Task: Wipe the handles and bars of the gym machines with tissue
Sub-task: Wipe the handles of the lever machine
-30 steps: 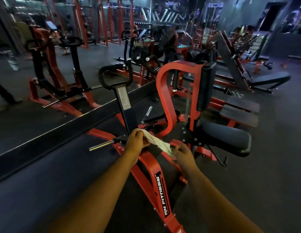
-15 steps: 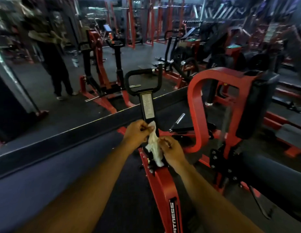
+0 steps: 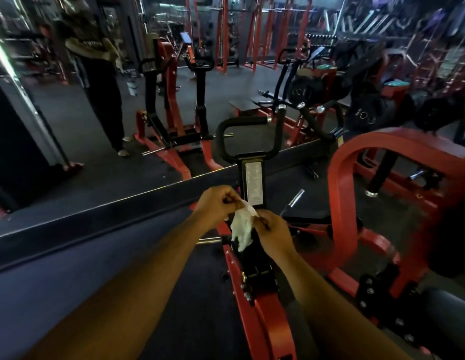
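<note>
While both hands pinch it between them, left hand (image 3: 216, 203) at its top corner and right hand (image 3: 271, 231) at its right edge, the tissue (image 3: 242, 224) hangs crumpled above the machine's black arm, near of the looped handle (image 3: 248, 136). Thin, limp and tearable, it likely wants bunching into a pad held by the fingertips.

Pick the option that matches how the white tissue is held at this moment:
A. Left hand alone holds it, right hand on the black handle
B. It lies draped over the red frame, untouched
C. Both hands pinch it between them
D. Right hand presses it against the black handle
C: the left hand and the right hand each pinch the tissue, which hangs between them below the black handle.
</note>
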A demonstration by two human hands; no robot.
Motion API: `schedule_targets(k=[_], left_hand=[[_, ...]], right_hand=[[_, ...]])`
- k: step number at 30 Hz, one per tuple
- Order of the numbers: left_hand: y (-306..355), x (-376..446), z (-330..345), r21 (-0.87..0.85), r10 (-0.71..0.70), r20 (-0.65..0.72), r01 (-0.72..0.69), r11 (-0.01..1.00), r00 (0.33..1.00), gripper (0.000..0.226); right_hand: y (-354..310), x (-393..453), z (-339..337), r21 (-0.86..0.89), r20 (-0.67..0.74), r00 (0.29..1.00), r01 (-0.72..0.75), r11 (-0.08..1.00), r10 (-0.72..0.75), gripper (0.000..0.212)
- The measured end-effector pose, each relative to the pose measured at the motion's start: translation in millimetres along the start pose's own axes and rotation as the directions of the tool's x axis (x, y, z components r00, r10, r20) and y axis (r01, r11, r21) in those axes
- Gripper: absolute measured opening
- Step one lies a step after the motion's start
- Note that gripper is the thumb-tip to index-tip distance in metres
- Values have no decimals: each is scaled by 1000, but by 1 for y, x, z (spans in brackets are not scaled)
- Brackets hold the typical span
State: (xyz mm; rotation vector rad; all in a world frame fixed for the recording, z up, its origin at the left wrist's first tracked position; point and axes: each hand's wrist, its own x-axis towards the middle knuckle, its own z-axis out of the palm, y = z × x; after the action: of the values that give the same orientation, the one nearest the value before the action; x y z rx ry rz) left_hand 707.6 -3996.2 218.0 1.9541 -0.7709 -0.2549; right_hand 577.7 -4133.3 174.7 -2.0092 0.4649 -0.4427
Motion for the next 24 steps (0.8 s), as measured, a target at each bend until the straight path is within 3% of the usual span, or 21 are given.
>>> schedule_targets(k=[3, 6, 9, 12, 15, 18, 21, 24], left_hand=[[-28, 40, -27, -16, -16, 7, 17, 1000, 1000, 8], [-40, 66, -38, -205, -74, 6, 74, 976, 997, 9], [-46, 75, -31, -443, -248, 221, 324, 836, 943, 34], [-60, 76, -23, -436, -239, 430, 432, 790, 870, 21], [-66, 90, -28, -515, -219, 377, 400, 758, 900, 11], [-67, 112, -39, -566, -316, 231, 391, 726, 920, 25], [-63, 123, -37, -580, -278, 368, 453, 678, 887, 30], [-67, 137, -26, -338, -127, 427, 288, 896, 895, 12]], right_hand=[[-3, 34, 14, 114, -56, 991, -117, 987, 124, 17], [-15, 65, 30, 324, -59, 971, -202, 924, 233, 22], [-30, 90, 45, 452, -94, 950, -227, 863, 299, 24], [-38, 109, 55, 547, -46, 937, -267, 794, 347, 24], [-36, 125, 54, 349, -98, 952, -240, 906, 290, 21], [-27, 144, 46, 147, -203, 959, -172, 974, 200, 14], [-21, 156, 43, 135, -194, 966, -148, 980, 172, 19], [-16, 173, 40, 117, -162, 974, -139, 983, 157, 15]])
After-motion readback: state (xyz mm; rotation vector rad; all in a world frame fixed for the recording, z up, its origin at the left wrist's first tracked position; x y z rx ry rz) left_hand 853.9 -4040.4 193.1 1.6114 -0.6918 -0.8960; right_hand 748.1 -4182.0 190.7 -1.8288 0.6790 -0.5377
